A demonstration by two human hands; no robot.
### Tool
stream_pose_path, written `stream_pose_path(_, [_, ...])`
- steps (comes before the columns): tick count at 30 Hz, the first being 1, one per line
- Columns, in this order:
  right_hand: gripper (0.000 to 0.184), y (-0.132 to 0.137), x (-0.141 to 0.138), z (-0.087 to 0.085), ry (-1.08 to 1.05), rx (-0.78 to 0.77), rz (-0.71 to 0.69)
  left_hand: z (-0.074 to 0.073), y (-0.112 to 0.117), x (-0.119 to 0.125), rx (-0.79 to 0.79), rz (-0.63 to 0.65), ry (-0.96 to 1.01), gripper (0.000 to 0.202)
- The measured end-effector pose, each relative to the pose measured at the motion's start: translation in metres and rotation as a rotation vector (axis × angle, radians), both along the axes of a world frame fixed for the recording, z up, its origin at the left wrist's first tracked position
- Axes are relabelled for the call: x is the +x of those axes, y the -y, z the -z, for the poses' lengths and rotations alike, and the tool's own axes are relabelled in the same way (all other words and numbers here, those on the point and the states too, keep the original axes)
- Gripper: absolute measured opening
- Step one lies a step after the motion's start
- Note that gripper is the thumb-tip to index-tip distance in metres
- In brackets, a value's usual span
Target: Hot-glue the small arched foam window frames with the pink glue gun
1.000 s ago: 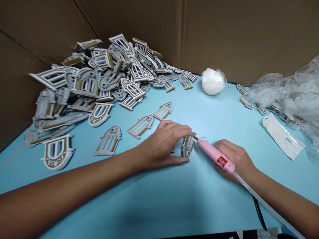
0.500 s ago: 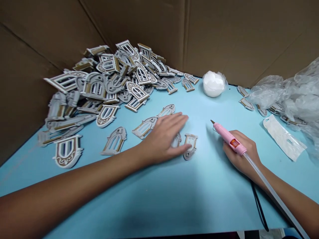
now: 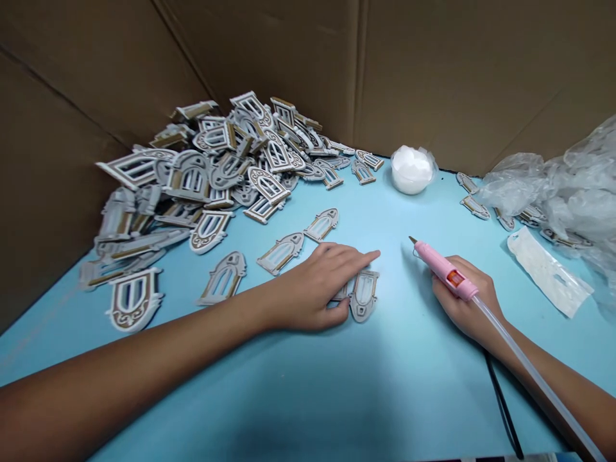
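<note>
Just beside the left grip lies a grey arched frame.

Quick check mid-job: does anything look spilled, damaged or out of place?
Nothing looks plainly spilled or broken. One oddity at the right: a few window-shaped pieces lie beside and partly under the crumpled clear plastic, well apart from the jumbled pile at the left, so they could be overlooked.

One glue gun has one bowl beyond it, one packet rightward, and seemingly dozens of window frames, mostly leftward.
</note>
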State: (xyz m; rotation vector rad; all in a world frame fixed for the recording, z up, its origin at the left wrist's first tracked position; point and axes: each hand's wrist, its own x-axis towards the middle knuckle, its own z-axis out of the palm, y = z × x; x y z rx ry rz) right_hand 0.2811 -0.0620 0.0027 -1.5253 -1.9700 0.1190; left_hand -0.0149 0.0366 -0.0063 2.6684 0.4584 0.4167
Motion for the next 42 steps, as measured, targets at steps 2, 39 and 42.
stream_pose_path(2, [0.015, 0.000, 0.001, 0.000, 0.006, 0.013, -0.004, -0.004, -0.002, -0.002, 0.102, -0.069, 0.011, 0.067])
stream_pose_path(39, [0.018, -0.026, 0.008, 0.009, -0.915, -0.220, 0.233, 0.011, -0.003, -0.001, -0.057, -0.013, 0.034, 0.094])
stream_pose_path(42, [0.017, -0.017, 0.017, 0.011, -0.857, -0.134, 0.252, 0.009, -0.005, -0.001, -0.106, -0.034, -0.008, 0.092])
